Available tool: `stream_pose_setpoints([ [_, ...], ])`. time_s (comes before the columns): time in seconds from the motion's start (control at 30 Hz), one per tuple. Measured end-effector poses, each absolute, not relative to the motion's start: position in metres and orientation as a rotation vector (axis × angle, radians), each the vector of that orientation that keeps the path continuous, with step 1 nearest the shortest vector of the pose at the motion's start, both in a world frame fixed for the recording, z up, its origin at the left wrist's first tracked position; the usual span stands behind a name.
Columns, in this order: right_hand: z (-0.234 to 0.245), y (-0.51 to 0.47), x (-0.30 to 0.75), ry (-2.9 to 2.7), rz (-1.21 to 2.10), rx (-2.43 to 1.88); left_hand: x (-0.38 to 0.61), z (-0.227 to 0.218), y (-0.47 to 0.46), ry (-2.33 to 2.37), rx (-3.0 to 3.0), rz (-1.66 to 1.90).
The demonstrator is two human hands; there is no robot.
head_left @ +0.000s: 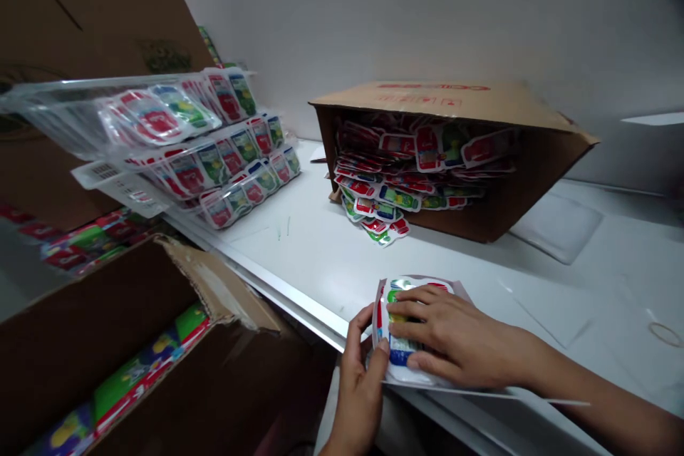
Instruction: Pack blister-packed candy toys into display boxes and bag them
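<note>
At the table's front edge lies a clear plastic bag with die-cut printed cards in red, green, blue and white at its mouth or inside; which one I cannot tell. My left hand grips the bag's left side, thumb on top and fingers beneath. Flat across the cards rests my right hand, its fingers stretched out and covering much of the print. Behind them, a cardboard box on its side holds many loose cards, some spilling from its opening onto the table.
Stacked bags of similar cards stand at the left of the white table. Below the table's left edge is an open carton with colourful packs. A flat clear bag and a rubber band lie on the right.
</note>
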State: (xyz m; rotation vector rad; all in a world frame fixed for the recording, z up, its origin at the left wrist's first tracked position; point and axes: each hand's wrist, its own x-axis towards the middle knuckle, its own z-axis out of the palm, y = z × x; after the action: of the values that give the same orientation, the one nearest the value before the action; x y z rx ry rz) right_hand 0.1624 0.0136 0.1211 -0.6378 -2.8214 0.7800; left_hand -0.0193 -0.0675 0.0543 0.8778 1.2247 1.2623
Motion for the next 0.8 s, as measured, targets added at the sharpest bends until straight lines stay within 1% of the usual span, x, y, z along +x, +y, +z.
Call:
stream_pose_setpoints([
  [0.27, 0.111, 0.01, 0.151, -2.854, 0.83, -0.638, -0.02, 0.054, -0.072, 1.249, 0.934, 1.308],
  [0.4, 0.113, 0.01, 0.154, -2.829, 0.853, -0.637, -0.022, 0.052, -0.069, 1.216, 0.773, 1.348],
  [0.53, 0.112, 0.008, 0.163, -2.837, 0.794, -0.758, -0.021, 0.041, -0.061, 1.161, 0.642, 1.372],
  [0.8, 0.092, 0.001, 0.17, -2.71, 0.851, -0.855, -0.013, 0.033, -0.048, 1.195, 0.887, 1.315],
])
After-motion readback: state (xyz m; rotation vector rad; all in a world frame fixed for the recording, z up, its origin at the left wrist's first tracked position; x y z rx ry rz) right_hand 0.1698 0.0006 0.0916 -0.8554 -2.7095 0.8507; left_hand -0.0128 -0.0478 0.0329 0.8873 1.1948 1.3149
